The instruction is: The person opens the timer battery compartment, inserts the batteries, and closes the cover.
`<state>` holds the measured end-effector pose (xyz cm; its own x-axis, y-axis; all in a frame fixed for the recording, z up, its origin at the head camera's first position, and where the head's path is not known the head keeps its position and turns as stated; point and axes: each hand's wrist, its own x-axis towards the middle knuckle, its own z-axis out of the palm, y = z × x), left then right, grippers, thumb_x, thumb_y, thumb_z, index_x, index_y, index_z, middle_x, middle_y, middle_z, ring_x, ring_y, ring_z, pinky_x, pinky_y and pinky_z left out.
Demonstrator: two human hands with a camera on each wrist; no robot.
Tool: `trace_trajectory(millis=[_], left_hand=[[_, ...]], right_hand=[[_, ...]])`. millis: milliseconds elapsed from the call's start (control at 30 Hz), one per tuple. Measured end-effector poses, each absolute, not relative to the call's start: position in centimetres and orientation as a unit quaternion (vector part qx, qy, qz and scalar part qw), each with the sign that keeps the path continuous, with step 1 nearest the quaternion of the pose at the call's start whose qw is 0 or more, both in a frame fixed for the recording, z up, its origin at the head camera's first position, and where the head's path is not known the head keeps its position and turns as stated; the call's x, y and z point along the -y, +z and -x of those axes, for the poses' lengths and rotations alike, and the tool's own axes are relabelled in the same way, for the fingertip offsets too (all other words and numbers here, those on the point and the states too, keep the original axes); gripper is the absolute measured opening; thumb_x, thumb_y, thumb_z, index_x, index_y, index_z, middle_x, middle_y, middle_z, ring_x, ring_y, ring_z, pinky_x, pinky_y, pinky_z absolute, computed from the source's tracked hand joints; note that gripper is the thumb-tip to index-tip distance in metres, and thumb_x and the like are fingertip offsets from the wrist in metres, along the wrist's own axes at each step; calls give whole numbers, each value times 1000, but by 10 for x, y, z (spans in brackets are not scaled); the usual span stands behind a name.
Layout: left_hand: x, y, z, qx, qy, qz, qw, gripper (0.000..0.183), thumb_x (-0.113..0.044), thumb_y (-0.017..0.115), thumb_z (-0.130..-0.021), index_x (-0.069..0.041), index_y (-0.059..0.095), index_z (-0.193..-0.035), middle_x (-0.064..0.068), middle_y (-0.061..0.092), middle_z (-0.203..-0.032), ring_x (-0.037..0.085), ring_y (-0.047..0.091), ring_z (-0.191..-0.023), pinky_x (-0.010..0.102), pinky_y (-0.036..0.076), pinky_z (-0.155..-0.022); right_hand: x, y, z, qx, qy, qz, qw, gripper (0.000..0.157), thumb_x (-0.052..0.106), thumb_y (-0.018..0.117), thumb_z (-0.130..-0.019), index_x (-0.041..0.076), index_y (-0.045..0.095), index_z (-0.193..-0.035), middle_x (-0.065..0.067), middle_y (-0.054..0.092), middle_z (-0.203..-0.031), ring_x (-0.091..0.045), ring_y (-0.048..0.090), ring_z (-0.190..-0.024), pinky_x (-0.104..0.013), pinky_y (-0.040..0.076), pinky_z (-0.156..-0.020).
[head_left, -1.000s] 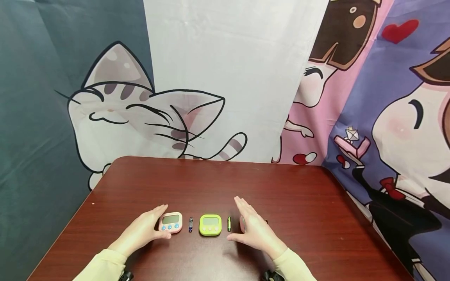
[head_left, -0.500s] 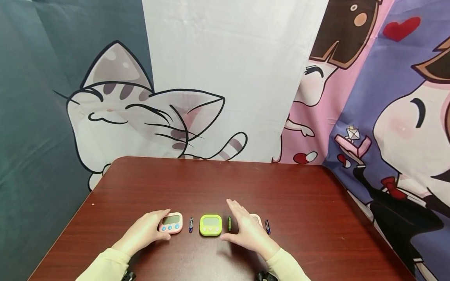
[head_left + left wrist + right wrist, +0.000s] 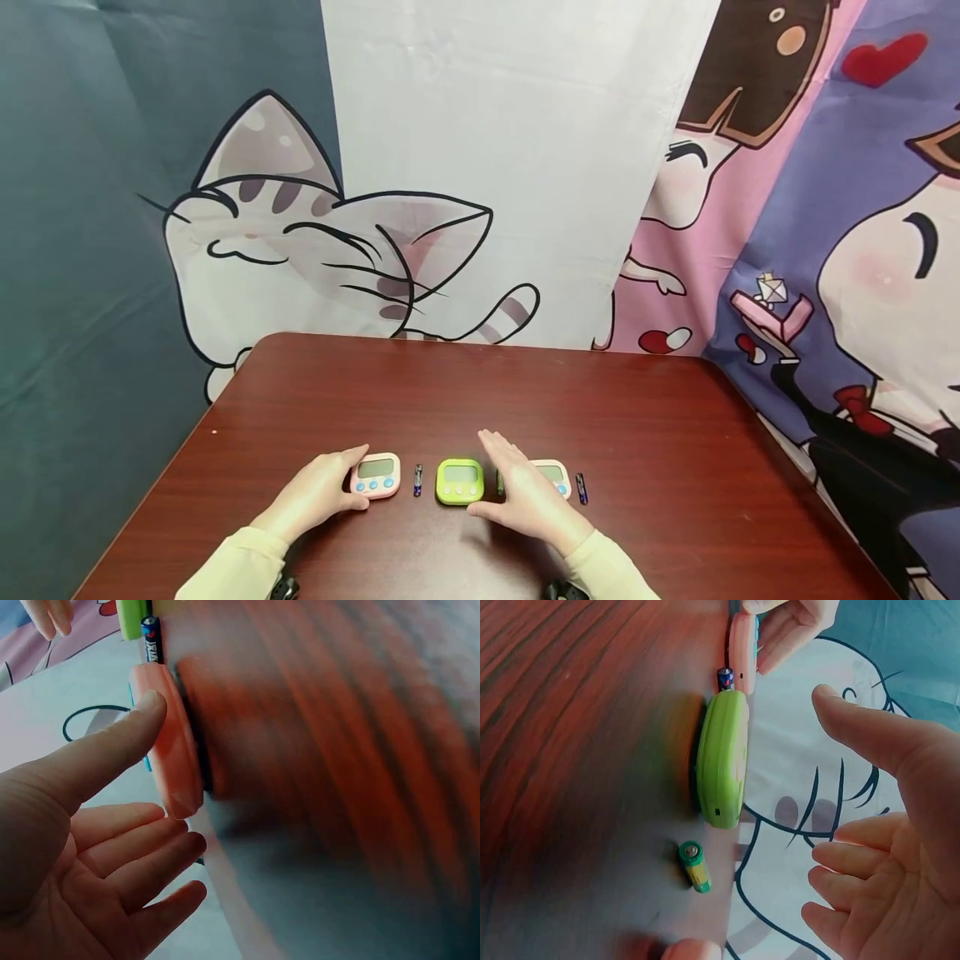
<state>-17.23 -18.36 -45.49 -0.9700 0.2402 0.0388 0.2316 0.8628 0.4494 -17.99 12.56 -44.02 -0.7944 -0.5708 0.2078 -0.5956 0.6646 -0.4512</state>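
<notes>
Near the left end of a row on the table, a pink timer point(image 3: 376, 476) with blue buttons lies screen up. My left hand point(image 3: 318, 492) is around its left side, fingers loose; in the left wrist view the thumb point(image 3: 139, 724) overlaps its near edge, and contact cannot be told. A lime-green timer point(image 3: 460, 482) lies in the middle. To its right hovers my right hand point(image 3: 525, 504), fingers extended and thumb apart, holding nothing. It partly covers a green battery point(image 3: 500, 483) and a second pale pink timer point(image 3: 551, 473) in the head view.
A dark blue battery point(image 3: 417, 481) lies between the left pink timer and the green one. Another dark battery point(image 3: 582, 488) lies at the row's right end. The red-brown table point(image 3: 480, 392) ends at a cartoon-printed cloth backdrop point(image 3: 525, 167).
My right hand has moved left, from over the right pink timer toward the green one, uncovering the battery at the right end. My left hand has edged slightly closer around its pink timer.
</notes>
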Motion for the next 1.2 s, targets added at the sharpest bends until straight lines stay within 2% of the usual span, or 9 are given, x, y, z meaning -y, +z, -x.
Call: trace_trajectory(millis=[200, 367, 600, 733, 933, 1200], left_hand=[[185, -456, 173, -965, 238, -104, 23, 69, -25, 87, -63, -1, 61, -122, 12, 66, -112, 24, 63, -97, 42, 49, -83], [185, -456, 175, -965, 241, -98, 22, 67, -24, 87, -62, -2, 62, -120, 10, 67, -110, 22, 62, -94, 41, 49, -82], [186, -459, 174, -964, 241, -114, 17, 81, -22, 87, -62, 5, 52, -130, 19, 63, -117, 33, 62, -104, 46, 47, -88], [187, -461, 175, -961, 249, -120, 24, 86, -24, 87, -62, 7, 48, -133, 22, 61, -121, 34, 60, -109, 46, 46, -91], [187, -460, 176, -959, 253, -126, 31, 90, -30, 88, -60, 6, 49, -132, 20, 61, -122, 33, 60, -109, 46, 46, -90], [186, -459, 175, -964, 234, -125, 13, 88, -34, 88, -59, 4, 53, -131, 15, 63, -120, 29, 61, -107, 44, 47, -88]], right_hand=[[-121, -441, 179, 909, 245, -337, 32, 91, 33, 80, -74, -3, 34, -143, -20, 39, -146, -34, 33, -137, -49, 30, -107], [-115, -439, 180, 913, 235, -333, 28, 91, 37, 79, -75, -2, 33, -144, -18, 37, -148, -30, 31, -139, -44, 28, -109], [-105, -438, 181, 912, 226, -340, 29, 90, 37, 79, -75, -3, 35, -143, -16, 38, -148, -29, 32, -138, -42, 28, -110], [-97, -439, 182, 914, 224, -338, 16, 91, 38, 78, -76, -2, 33, -144, -15, 37, -149, -28, 31, -139, -42, 27, -111], [-84, -439, 183, 910, 223, -351, 10, 91, 39, 78, -76, -1, 33, -144, -16, 37, -148, -27, 32, -139, -42, 28, -110], [-75, -439, 182, 914, 204, -351, 13, 93, 43, 78, -73, -1, 35, -144, -15, 40, -146, -28, 36, -136, -43, 31, -108]])
